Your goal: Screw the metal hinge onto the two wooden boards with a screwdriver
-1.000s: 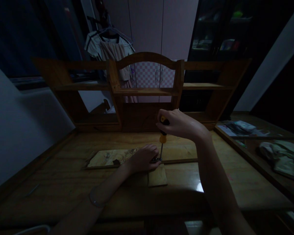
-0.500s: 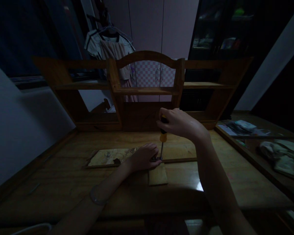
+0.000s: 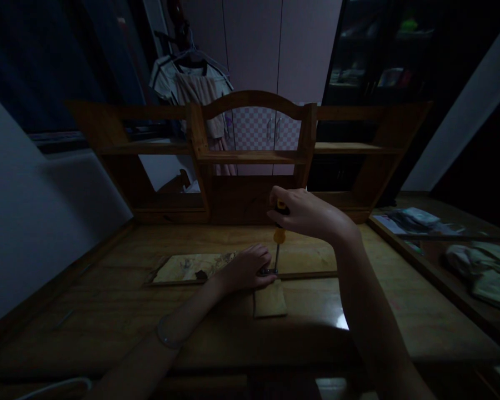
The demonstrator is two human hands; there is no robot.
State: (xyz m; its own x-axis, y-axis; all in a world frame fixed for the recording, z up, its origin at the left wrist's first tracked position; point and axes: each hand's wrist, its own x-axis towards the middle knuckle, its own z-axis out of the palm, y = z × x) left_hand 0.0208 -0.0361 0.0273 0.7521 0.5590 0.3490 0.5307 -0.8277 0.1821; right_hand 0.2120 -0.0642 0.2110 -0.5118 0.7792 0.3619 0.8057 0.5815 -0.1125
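Note:
My right hand (image 3: 302, 211) is wrapped round the black and yellow handle of a screwdriver (image 3: 279, 236), held upright. The screwdriver's tip meets a small dark metal piece (image 3: 269, 272), whose exact kind I cannot make out. My left hand (image 3: 250, 266) is closed about that piece, pinning it down with thumb and fingers. Beneath both lies a long wooden board (image 3: 308, 264), its left part stained and chipped and partly covered by my left hand. A small square wooden block (image 3: 270, 300) sits just in front of the board, by my left thumb.
The wooden desk (image 3: 120, 328) carries a shelf unit (image 3: 250, 157) along its back edge. To the right, beyond a raised edge, lie plastic-wrapped items (image 3: 419, 218) and a folded cloth (image 3: 491, 272). Clothes (image 3: 195, 83) hang behind the shelves at the left.
The whole view has shifted slightly. My right hand has turned a little on the screwdriver's handle; its tip stays at the metal piece, and my left hand keeps its hold.

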